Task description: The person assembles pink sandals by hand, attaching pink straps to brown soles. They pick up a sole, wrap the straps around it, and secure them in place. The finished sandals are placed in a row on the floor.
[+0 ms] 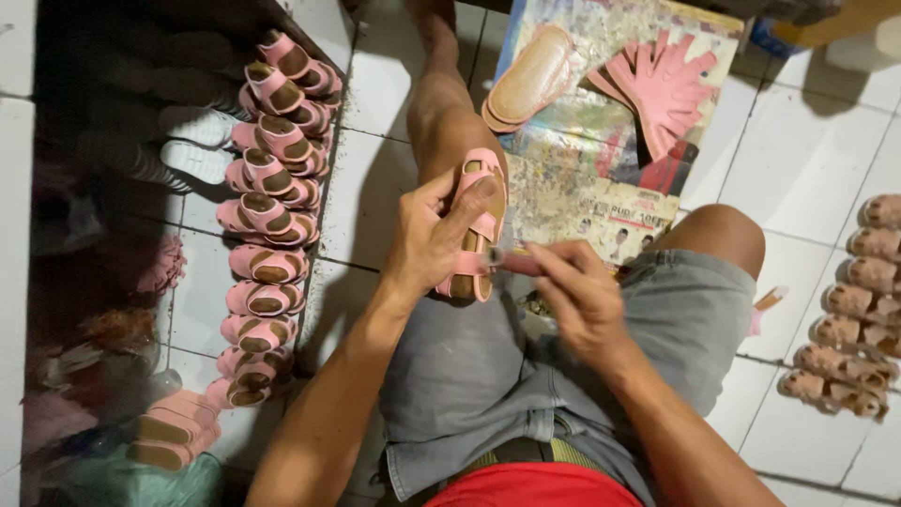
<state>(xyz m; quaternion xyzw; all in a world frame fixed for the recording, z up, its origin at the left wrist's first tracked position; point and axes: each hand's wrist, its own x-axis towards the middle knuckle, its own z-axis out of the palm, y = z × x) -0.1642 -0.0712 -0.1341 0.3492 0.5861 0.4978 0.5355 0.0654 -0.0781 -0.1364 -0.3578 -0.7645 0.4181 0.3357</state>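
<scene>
White tiled floor carries rows of pink sandals, a printed sheet and tan soles.

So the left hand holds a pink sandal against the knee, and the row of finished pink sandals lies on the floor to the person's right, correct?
Not quite. The left hand does hold the pink sandal against the knee, but the head view shows the row of finished pink sandals on the floor to the person's left.

pink sandal row | pink straps | tan soles | white tiles
</scene>
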